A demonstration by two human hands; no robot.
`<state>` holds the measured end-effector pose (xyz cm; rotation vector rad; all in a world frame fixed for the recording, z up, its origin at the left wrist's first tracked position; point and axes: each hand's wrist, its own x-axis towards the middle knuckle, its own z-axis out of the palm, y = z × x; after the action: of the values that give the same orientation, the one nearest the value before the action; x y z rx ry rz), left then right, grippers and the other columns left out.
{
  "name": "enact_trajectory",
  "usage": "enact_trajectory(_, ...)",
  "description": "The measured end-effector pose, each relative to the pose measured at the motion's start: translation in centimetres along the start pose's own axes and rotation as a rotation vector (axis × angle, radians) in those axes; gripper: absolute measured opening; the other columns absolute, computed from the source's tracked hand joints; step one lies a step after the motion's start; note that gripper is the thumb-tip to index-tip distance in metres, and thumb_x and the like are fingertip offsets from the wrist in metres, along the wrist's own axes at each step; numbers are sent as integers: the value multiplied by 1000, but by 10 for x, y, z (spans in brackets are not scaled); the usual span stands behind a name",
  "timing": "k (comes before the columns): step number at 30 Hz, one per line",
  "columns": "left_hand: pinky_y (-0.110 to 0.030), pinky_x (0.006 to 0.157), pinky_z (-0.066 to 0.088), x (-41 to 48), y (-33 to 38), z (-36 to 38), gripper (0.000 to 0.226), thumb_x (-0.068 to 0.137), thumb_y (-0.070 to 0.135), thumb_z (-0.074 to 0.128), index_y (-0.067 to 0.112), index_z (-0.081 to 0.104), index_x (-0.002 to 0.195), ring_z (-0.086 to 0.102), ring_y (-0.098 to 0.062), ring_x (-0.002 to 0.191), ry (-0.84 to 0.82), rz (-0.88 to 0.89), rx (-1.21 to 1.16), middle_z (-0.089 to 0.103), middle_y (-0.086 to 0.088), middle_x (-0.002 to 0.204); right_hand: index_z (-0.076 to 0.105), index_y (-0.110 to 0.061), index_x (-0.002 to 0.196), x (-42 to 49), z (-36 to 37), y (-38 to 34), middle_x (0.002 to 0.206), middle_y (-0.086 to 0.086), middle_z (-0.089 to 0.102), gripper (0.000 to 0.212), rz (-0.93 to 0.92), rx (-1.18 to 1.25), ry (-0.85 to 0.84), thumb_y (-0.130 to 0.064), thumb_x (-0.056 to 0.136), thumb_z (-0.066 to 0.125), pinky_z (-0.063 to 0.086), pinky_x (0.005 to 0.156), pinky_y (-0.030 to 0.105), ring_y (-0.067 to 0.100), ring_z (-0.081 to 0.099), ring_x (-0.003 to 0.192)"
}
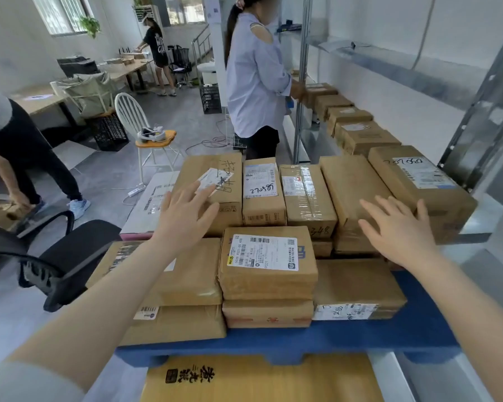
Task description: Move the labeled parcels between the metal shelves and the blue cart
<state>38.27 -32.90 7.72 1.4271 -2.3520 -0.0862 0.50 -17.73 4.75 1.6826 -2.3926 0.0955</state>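
Reaching over parcels (266, 256), left hand (183, 219) and right hand (398, 232) spread empty fingers (192, 195); person (256, 76) ahead.

The parcels (357, 285) on the blue cart (418, 329) are matt brown cardboard and kraft paper, creased along the edges. At 12 o'clock in the stack, the taped parcel (308, 195) shines under glossy clear tape. The white label (263, 253) on the middle box is smooth paper. The cart deck looks like matt moulded plastic. At 3 o'clock, the metal shelves (459, 149) are grey metal with a dull sheen.
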Motion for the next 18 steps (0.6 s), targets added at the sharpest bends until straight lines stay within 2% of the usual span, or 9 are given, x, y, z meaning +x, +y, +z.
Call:
enact_trajectory(2, -48, 116, 13, -14, -13, -9, 51, 93, 50, 26, 35, 38, 140, 28, -23, 138, 95, -37, -90, 36, 0, 149, 24, -39, 145, -7, -8, -6, 155, -1, 26, 56, -20, 81, 29, -59, 93, 16, 5, 114, 53, 21, 19, 142)
enact_trajectory(4, -47, 114, 16, -39, -36, -13, 49, 94, 46, 27, 33, 39, 141, 30, -24, 137, 139, -96, -64, 38, -4, 148, 24, -40, 144, -22, -15, -23, 154, -1, 26, 57, -73, 177, 41, -61, 92, 16, 9, 115, 50, 22, 23, 140)
enact_trajectory(7, -47, 114, 13, -84, -64, -7, 54, 93, 50, 22, 33, 40, 141, 29, -24, 136, 70, -172, 31, 38, -3, 148, 24, -43, 144, -53, -15, -63, 155, -3, 23, 57, -161, 338, -23, -63, 91, 17, 14, 115, 48, 20, 22, 141)
enact_trajectory(10, -46, 114, 16, -112, -64, 13, 57, 93, 54, 14, 35, 39, 141, 28, -24, 138, -39, -134, 97, 37, -1, 150, 21, -44, 145, -73, -5, -97, 157, -4, 15, 60, -203, 456, -122, -65, 88, 18, 15, 116, 44, 19, 15, 143)
enact_trajectory(13, -46, 116, 11, -120, -55, 31, 61, 91, 58, 11, 36, 35, 143, 21, -23, 142, -113, -136, 161, 33, 0, 152, 21, -45, 144, -78, 8, -115, 158, -7, 7, 60, -196, 541, -175, -65, 87, 22, 22, 114, 41, 18, 12, 143)
enact_trajectory(18, -50, 115, 9, -118, -49, 43, 61, 91, 59, 8, 40, 34, 143, 19, -26, 143, -91, -180, 197, 35, 0, 152, 19, -47, 143, -75, 22, -123, 155, -21, -5, 58, -175, 653, -166, -62, 88, 28, 41, 103, 38, 11, 14, 142)
